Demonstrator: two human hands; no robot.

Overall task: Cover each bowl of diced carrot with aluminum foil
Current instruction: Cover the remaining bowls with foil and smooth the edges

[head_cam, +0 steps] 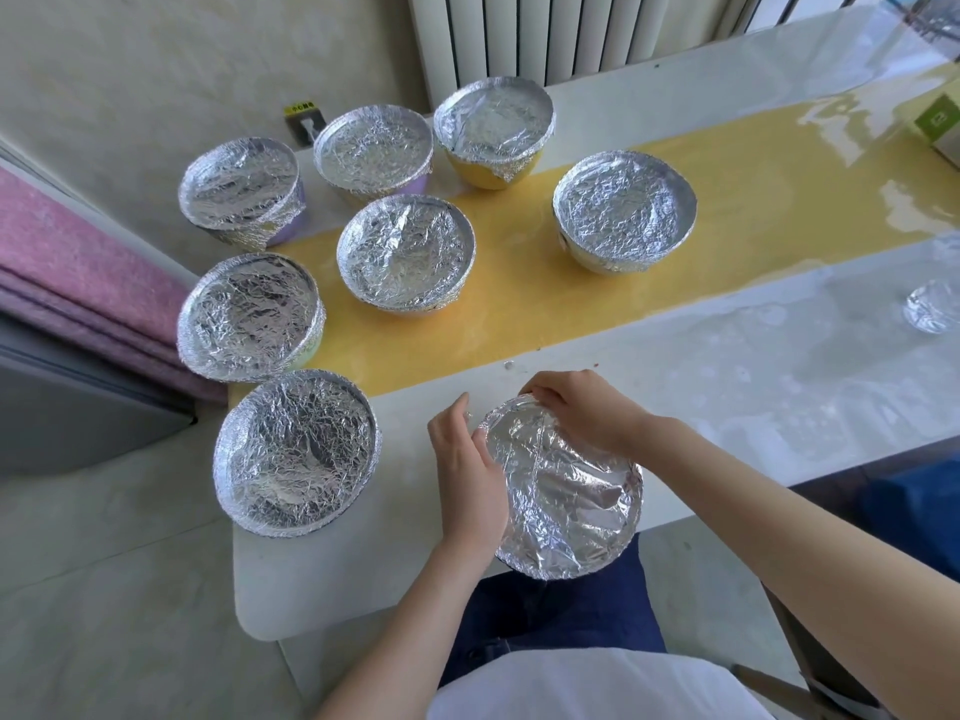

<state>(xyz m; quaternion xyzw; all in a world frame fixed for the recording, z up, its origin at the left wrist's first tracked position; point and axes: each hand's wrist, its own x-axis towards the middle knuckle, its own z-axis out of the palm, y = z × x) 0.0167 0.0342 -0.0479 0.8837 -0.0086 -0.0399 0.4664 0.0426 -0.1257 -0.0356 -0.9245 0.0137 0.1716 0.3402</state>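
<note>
Foil-covered bowl [566, 491], left hand [467, 459] and right hand [582, 413] gripping its rim, wall label [305, 122] unreadable

We are looking at eight bowls, each capped with crinkled foil [270, 491] folded down over its rim. Seven are standing upright toward the surface's left end: the corner bowl [296, 452] by the near-left corner, the green-sided bowl [249, 317] behind it, the lilac bowl [240, 187] and second lilac bowl [373, 148] at the far-left corner, the yellow bowl [493, 129] at the far edge, and the middle bowl [405, 250] and right bowl [623, 210] further in. The eighth bowl [563, 491] is sitting at the near edge, our left grip [467, 470] cupping its left side and our right grip [582, 413] pinching its far rim.
</note>
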